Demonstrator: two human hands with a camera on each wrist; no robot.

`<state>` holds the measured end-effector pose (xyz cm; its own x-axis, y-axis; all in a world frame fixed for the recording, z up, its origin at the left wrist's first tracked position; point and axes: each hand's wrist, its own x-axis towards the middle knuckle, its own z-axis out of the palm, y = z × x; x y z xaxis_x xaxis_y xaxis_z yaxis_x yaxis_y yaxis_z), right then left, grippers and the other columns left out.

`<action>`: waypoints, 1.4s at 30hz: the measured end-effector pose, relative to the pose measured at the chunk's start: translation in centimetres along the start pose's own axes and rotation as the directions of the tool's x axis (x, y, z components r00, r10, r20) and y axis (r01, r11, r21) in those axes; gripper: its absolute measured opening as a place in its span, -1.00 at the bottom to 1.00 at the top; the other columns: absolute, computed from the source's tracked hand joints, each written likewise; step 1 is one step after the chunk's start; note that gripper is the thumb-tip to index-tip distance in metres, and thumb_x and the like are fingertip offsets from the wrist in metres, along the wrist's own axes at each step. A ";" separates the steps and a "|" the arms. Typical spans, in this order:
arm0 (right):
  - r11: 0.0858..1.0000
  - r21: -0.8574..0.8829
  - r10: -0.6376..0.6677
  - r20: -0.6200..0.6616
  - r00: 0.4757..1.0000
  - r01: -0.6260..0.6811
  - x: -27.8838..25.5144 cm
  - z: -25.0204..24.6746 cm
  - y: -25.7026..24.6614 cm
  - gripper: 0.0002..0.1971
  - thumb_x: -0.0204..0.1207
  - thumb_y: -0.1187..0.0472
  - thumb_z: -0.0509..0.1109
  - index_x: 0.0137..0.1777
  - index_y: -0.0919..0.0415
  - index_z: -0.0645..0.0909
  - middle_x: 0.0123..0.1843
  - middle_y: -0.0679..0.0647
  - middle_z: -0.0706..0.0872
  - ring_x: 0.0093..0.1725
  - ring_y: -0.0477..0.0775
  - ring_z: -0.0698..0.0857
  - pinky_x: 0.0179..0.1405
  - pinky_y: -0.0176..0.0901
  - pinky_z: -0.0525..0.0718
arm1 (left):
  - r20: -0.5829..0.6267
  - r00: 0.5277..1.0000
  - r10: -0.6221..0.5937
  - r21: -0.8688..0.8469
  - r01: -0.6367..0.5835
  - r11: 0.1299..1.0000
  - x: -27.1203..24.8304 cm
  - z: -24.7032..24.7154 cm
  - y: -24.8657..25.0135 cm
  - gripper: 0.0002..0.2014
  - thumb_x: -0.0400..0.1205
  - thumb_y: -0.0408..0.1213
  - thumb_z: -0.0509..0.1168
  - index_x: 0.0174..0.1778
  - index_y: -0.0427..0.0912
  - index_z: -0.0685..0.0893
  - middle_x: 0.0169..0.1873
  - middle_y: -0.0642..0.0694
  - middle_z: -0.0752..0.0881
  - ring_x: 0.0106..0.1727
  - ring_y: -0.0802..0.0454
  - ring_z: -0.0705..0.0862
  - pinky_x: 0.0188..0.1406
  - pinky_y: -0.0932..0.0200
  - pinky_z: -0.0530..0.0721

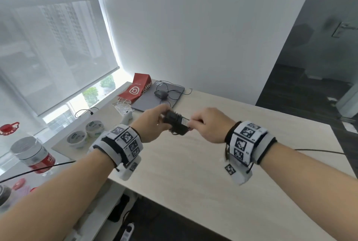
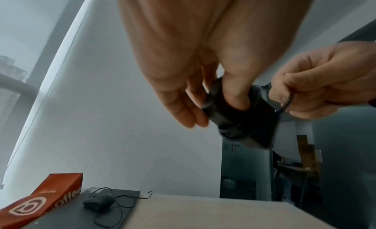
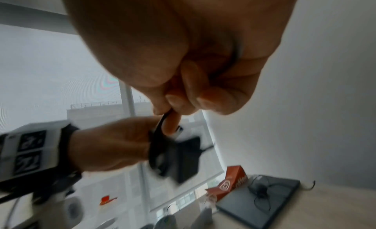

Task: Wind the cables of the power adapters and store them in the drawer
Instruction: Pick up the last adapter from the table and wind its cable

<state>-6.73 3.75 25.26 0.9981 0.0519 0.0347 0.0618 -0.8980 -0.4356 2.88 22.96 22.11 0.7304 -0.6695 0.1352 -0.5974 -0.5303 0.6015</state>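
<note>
A black power adapter [image 1: 175, 123] with cable turns round its body is held in the air above the light wooden table [image 1: 203, 173]. My left hand [image 1: 153, 122] grips the adapter [image 2: 240, 118] with the thumb pressed on its side. My right hand [image 1: 207, 124] pinches the thin black cable [image 2: 287, 104] close to the adapter's right end. In the right wrist view the cable [image 3: 160, 124] runs from my pinching fingers [image 3: 173, 120] down to the blurred adapter [image 3: 183, 157]. No drawer is in view.
At the table's far end lie a grey laptop [image 1: 158, 95] with a black mouse [image 1: 161, 94] and its wire on top, and a red paper bag [image 1: 137, 89]. White bowls [image 1: 85, 134] and a bottle [image 1: 33, 155] stand on the left ledge. A power strip [image 1: 127, 231] lies on the floor.
</note>
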 end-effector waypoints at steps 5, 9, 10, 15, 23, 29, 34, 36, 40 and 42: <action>0.950 0.311 0.029 -0.188 0.982 0.032 0.8 -1.7 1.3 -0.76 0.47 0.04 0.53 -0.30 0.20 0.73 -0.47 0.13 0.59 -0.46 -0.08 0.44 -0.42 -0.23 0.44 | 0.312 0.938 0.147 -0.536 0.046 0.843 -0.8 -1.0 -0.8 -0.66 0.54 -0.34 0.42 0.20 -0.24 0.53 -0.04 -0.03 0.78 0.06 -0.08 0.76 0.24 -0.15 0.67; 0.807 0.590 0.167 -0.247 0.955 0.011 1.1 1.1 1.0 -0.74 0.59 0.25 0.38 -0.35 0.21 0.65 -0.49 0.00 0.57 -0.52 -0.07 0.46 -0.44 -0.20 0.48 | 0.270 0.933 0.238 -0.894 0.151 0.422 -1.4 0.0 0.0 -0.34 0.41 -0.20 0.57 0.36 -0.32 0.47 0.15 -0.33 0.65 0.18 -0.26 0.67 0.22 -0.09 0.65; 0.766 0.643 0.200 -0.219 0.955 -0.013 1.0 2.0 0.7 -0.71 0.62 0.26 0.34 -0.36 0.20 0.64 -0.50 -0.02 0.55 -0.55 -0.06 0.45 -0.43 -0.13 0.52 | 0.228 0.948 0.221 -0.935 0.149 0.323 -1.5 0.2 0.3 -0.32 0.39 -0.21 0.58 0.37 -0.31 0.47 0.16 -0.32 0.65 0.17 -0.24 0.68 0.18 -0.04 0.68; 0.697 0.704 0.254 -0.063 0.965 -0.138 0.3 4.7 -1.3 -0.63 0.66 0.20 0.29 -0.42 0.01 0.64 -0.43 0.00 0.55 -0.55 -0.04 0.45 -0.49 -0.12 0.59 | -0.038 0.991 -0.130 -0.927 0.014 0.376 -2.2 1.6 1.3 -0.59 0.42 -0.38 0.45 0.15 -0.35 0.50 0.02 -0.26 0.72 0.00 -0.22 0.77 0.07 -0.03 0.76; 0.759 0.575 0.289 0.119 0.950 -0.304 0.1 6.8 -2.5 -0.84 0.56 0.13 0.36 -0.18 0.10 0.73 -0.20 -0.03 0.78 -0.52 -0.05 0.59 -0.45 -0.24 0.62 | -0.276 0.933 -0.232 -0.505 0.065 0.861 -4.2 3.1 -1.7 -0.71 0.47 -0.40 0.49 -0.16 -0.14 0.46 -0.48 0.24 0.65 -0.50 0.24 0.57 -0.45 0.27 0.50; 0.741 0.610 0.248 0.143 0.958 -0.282 0.7 8.0 -4.1 -0.85 0.55 0.11 0.40 -0.09 0.19 0.71 -0.16 0.11 0.81 -0.44 -0.02 0.67 -0.34 -0.11 0.77 | -0.174 0.909 -0.378 -0.542 0.231 0.808 -6.5 3.5 -5.2 -0.73 0.50 -0.32 0.48 -0.14 -0.07 0.46 -0.30 0.00 0.78 -0.40 0.17 0.70 -0.37 0.14 0.69; 0.801 0.539 0.180 0.196 0.964 -0.259 2.0 11.8 -6.5 -0.75 0.54 -0.13 0.37 -0.05 0.05 0.61 -0.11 0.11 0.81 -0.38 0.01 0.71 -0.28 -0.01 0.77 | -0.064 0.840 -0.539 -0.743 0.321 0.588 -10.4 4.5 -9.2 -0.71 0.59 -0.46 0.36 0.15 -0.17 0.46 -0.10 -0.26 0.79 -0.11 -0.22 0.76 0.09 -0.16 0.74; 0.792 0.565 0.137 0.208 0.968 -0.233 2.5 14.5 -7.8 -0.77 0.54 -0.06 0.39 0.07 0.03 0.56 -0.11 0.17 0.80 -0.35 0.02 0.72 -0.24 0.05 0.79 | -0.042 0.809 -0.587 -0.769 0.348 0.536 -12.9 5.1 -10.9 -0.68 0.61 -0.46 0.33 0.23 -0.15 0.46 -0.07 -0.32 0.76 -0.15 -0.16 0.75 0.02 -0.09 0.74; 0.835 0.509 0.028 0.337 0.941 -0.208 2.9 22.8 -10.9 -0.75 0.46 -0.09 0.44 0.08 -0.13 0.51 -0.23 0.09 0.77 -0.25 0.07 0.78 -0.08 0.19 0.78 | 0.000 0.667 -0.745 -0.832 0.414 0.370 -21.4 7.4 -15.6 -0.61 0.57 -0.35 0.40 0.32 -0.22 0.53 -0.03 -0.25 0.77 -0.09 -0.15 0.79 0.02 -0.12 0.76; 0.844 0.489 -0.008 0.419 0.908 -0.218 2.4 27.1 -12.2 -0.71 0.41 -0.21 0.42 0.06 -0.18 0.52 -0.22 -0.02 0.74 -0.22 0.05 0.79 -0.04 0.18 0.78 | 0.032 0.569 -0.822 -0.878 0.409 0.249 -26.3 9.1 -17.4 -0.68 0.62 -0.41 0.34 0.30 -0.22 0.54 -0.08 -0.20 0.76 -0.18 -0.06 0.80 -0.16 0.03 0.80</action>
<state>-4.88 26.63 6.28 0.9092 0.2378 -0.3417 -0.1611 -0.5559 -0.8155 -8.96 45.07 0.93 0.8958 0.0381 -0.4428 0.4408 0.0511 0.8961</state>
